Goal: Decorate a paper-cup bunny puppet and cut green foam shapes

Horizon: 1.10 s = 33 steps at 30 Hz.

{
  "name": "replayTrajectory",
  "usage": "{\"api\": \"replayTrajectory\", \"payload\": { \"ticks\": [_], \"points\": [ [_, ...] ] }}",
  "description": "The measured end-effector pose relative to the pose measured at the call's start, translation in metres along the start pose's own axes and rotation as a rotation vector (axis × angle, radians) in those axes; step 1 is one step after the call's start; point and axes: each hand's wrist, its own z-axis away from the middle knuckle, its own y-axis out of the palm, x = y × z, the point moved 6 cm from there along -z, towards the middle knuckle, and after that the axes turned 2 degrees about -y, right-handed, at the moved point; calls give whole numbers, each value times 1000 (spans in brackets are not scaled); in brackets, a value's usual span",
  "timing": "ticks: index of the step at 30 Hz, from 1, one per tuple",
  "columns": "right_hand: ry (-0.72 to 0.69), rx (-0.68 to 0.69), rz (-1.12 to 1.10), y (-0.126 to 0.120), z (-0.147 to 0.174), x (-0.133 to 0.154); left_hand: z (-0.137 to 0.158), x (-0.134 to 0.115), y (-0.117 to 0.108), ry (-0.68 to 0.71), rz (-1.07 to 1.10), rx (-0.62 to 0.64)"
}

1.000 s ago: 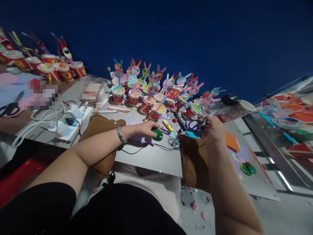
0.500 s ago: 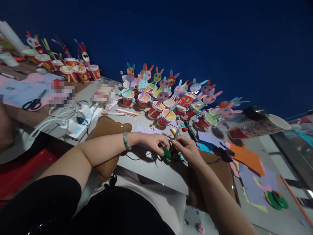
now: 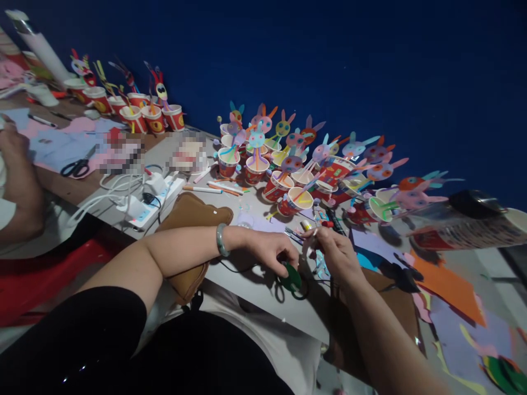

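My left hand (image 3: pixel 269 249), with a jade-like bangle at its wrist, pinches the edge of a round green paper piece (image 3: pixel 291 278) just above the table's front edge. Dark loops show beside the green piece; whether they are scissor handles or shadow I cannot make out. My right hand (image 3: pixel 335 255) is closed by the fingertips on a small pale strip (image 3: pixel 315 237), too blurred to name. Between the two hands lie slim metallic tools (image 3: pixel 293 235). A yellow-and-red marker (image 3: pixel 307 225) rests just behind them.
Paper cups with rabbit figures (image 3: pixel 257 167) crowd the back. A power strip (image 3: pixel 154 206) and brown cushion (image 3: pixel 185 219) are at left, near another person's arm (image 3: pixel 18 181). A clear cylinder of stacked cups (image 3: pixel 465 233) and orange paper (image 3: pixel 450 280) lie at right.
The view has turned left, bringing in more of the other person's arm. My right hand has moved slightly away from my left; the grey pointed item at its fingertips has given way to a pale strip.
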Motion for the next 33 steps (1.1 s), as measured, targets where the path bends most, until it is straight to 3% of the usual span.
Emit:
{"api": "replayTrajectory", "payload": {
  "ticks": [4, 7, 11, 14, 17, 20, 26, 33],
  "points": [
    [65, -52, -14, -2, -10, -9, 3, -3, 8, -45, 115, 126],
    [129, -82, -134, -2, -12, -17, 3, -7, 7, -24, 141, 116],
    [192, -151, -305, -5, -6, -22, 3, -10, -6, 32, 124, -65],
    [183, -133, -272, -5, 0, -21, 6, -11, -22, 57, 111, -271],
    [161, -51, -221, -3, 5, -22, 9, -13, -33, 82, 96, -410],
    [166, 75, -220, 2, 9, -25, 11, -14, -38, 103, 102, -469],
    [118, 223, -189, 6, 15, -26, 10, -13, -37, 115, 74, -479],
    [207, 410, -268, 21, 23, -28, 8, -14, -32, 171, 22, -448]
  ]
}}
